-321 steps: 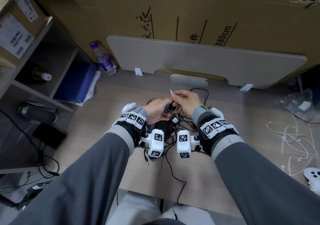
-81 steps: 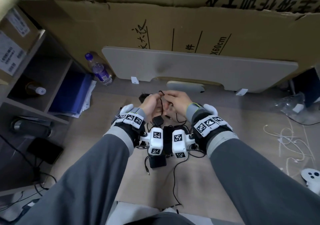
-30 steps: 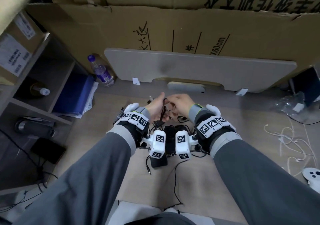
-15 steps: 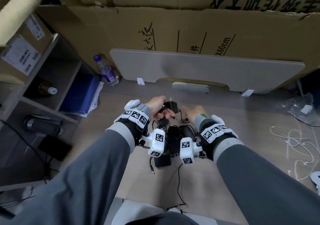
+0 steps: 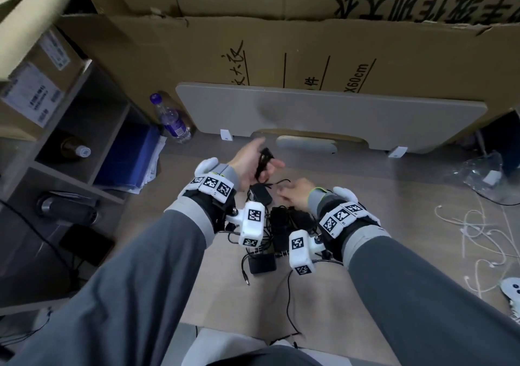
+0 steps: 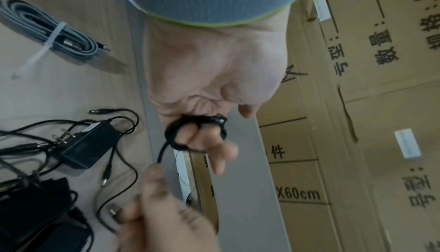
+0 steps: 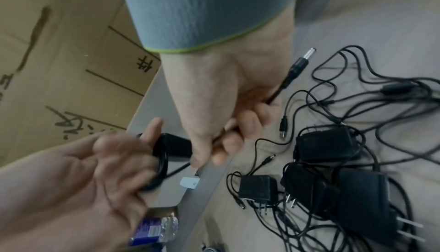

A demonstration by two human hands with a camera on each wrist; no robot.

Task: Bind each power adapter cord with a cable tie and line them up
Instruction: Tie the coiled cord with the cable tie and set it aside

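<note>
- Head view: my left hand (image 5: 251, 165) is raised above the table (image 5: 394, 196), fingers spread, a coil of black cord (image 5: 263, 163) looped round them. My right hand (image 5: 295, 192) sits lower, just right of it, fingers curled. A heap of black adapters (image 5: 281, 225) lies between my wrists.
- Left wrist view: the cord (image 6: 197, 133) is thin and black, wound in a small ring round two of my left fingers (image 6: 209, 143). One strand runs down from the ring to my right hand (image 6: 161, 209), which pinches it.
- Right wrist view: my right hand (image 7: 228, 124) is curled round the cord's free end; the barrel plug (image 7: 303, 59) sticks out behind my palm. My left hand (image 7: 90, 171) is blurred, the coil (image 7: 161, 162) round its fingers.
</note>
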